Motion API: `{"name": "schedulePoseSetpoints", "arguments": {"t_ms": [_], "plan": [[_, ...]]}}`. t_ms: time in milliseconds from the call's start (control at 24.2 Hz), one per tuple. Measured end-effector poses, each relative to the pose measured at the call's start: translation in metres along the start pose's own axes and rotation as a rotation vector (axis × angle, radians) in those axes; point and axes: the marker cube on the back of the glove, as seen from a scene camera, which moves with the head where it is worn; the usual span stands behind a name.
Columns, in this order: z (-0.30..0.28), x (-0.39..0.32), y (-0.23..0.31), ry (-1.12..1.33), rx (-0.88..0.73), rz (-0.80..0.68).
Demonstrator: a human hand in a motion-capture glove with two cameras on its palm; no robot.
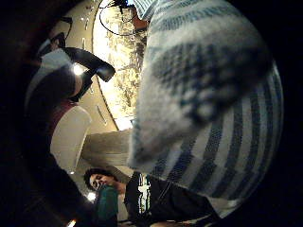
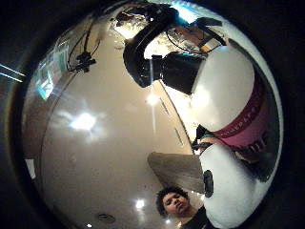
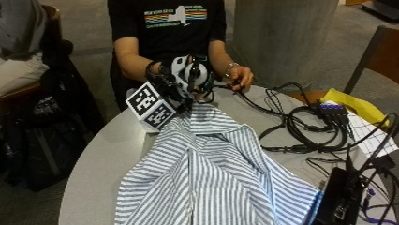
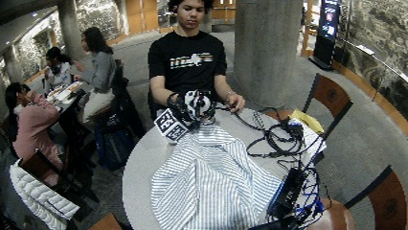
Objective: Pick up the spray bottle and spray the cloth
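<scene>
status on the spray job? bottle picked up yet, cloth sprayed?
Done: the pickup looks complete. The gloved right hand holds the spray bottle off the table, at the near edge of the striped cloth.
In hand: the bottle's black nozzle shows in the thumb-side palm view, and the cloth fills the little-finger-side view, close to the palm.
Left: the spraying. No mist or wet patch shows on the cloth, so I can't confirm any spray.

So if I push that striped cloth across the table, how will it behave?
The striped cloth lies in soft folds, so it's probably floppy and would bunch rather than slide whole. Its far edge sits right under the gloved right hand holding the spray bottle, so that end may snag.
</scene>
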Motion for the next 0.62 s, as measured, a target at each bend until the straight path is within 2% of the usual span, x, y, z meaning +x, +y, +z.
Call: {"name": "schedulePoseSetpoints", "arguments": {"t_ms": [621], "plan": [[0.0008,-0.0016,0.0034,0.024,0.001,-0.016]]}}
